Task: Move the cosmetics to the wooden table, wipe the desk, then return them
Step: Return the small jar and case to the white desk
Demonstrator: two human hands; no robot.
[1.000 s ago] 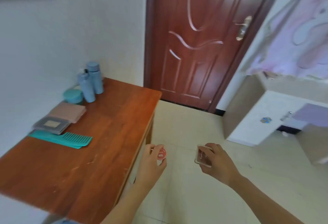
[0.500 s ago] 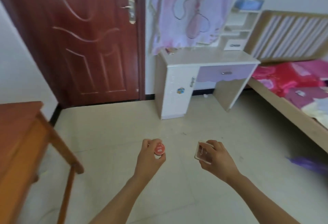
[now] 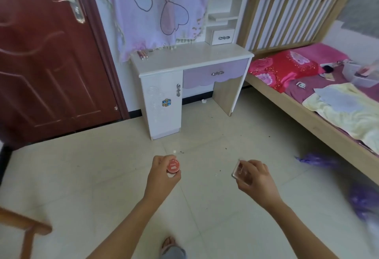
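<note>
Red-lidded jar [image 3: 173, 166] sits pinched in the left hand [image 3: 162, 177]; a clear flat case [image 3: 240, 173] is gripped in the right hand [image 3: 256, 179]. Beyond both grips stands the white desk [image 3: 194, 59], so this looks like the return leg: next, set both down there.

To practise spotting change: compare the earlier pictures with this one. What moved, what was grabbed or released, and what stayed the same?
The person turned from the wooden table, now only a corner at lower left, toward the white desk, now central and nearer. Nothing was taken or let go: the left hand still holds the red jar, the right hand the clear case.
</note>
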